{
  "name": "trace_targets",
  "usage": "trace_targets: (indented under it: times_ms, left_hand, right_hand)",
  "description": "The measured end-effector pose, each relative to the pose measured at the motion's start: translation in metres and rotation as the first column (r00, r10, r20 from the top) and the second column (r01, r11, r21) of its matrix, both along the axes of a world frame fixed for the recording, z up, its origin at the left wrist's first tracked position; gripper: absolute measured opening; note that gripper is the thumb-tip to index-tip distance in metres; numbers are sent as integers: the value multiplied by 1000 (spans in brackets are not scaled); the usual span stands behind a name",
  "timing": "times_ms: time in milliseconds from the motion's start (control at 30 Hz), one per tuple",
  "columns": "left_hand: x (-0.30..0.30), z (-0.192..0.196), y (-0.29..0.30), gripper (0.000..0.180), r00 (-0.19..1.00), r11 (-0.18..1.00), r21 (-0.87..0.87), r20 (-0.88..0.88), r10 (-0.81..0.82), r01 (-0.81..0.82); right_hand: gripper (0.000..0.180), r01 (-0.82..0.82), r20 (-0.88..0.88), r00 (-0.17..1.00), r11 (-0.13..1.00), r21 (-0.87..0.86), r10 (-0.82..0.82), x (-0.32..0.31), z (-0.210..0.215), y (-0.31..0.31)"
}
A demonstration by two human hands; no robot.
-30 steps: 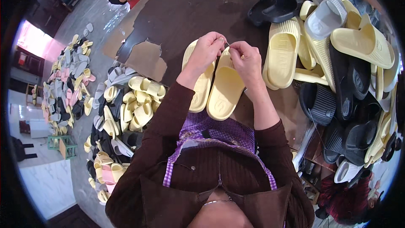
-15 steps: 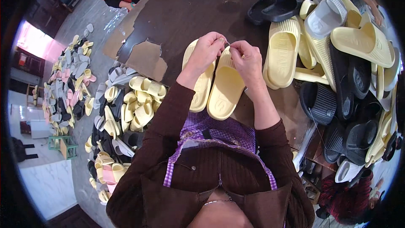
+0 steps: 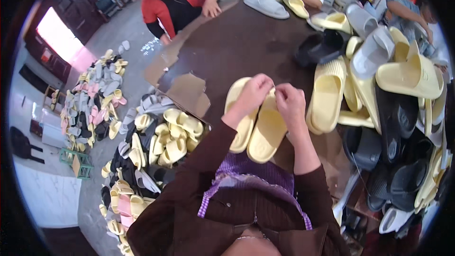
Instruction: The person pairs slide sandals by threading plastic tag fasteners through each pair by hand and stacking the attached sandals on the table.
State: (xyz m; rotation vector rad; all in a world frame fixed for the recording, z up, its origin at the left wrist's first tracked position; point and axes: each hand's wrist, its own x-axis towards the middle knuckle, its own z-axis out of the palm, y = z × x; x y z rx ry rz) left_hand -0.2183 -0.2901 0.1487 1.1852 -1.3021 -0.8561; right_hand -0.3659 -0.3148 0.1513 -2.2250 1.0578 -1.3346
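Observation:
A pair of pale yellow slide slippers lies side by side on the dark table in front of me, heels toward my body. My left hand [image 3: 258, 94] is over the strap end of the left slipper [image 3: 238, 135], thumb and fingertips pinched together. Close beside it, my right hand [image 3: 291, 102] pinches above the strap end of the right slipper [image 3: 266, 137]. The fingertips of both hands nearly meet between the two straps. Whatever they pinch is too small to make out. My hands hide much of both straps.
Yellow, grey and black slippers [image 3: 410, 78] heap up along the table's right side. Torn cardboard [image 3: 187, 95] covers the left table edge. More slippers [image 3: 175, 132] pile up below it and across the floor. A person in red [image 3: 177, 4] and others are around the table.
The view has tilted up, so the table and my hands appear lower and the people beyond show more. Both hands stay pinched at the strap ends, now slightly farther apart.

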Motion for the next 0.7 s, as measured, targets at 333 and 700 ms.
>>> trace_targets:
  times_ms: [333,700]
  left_hand:
    - [-3,-8,2,15,999,999,2,-22,37,-37]
    - [4,10,11,8,966,991,95,-252,-67,94]
  right_hand:
    - [3,-34,165,986,997,76,21,6,10,8]
    - [4,-44,211,977,990,135,15,10,6,7]
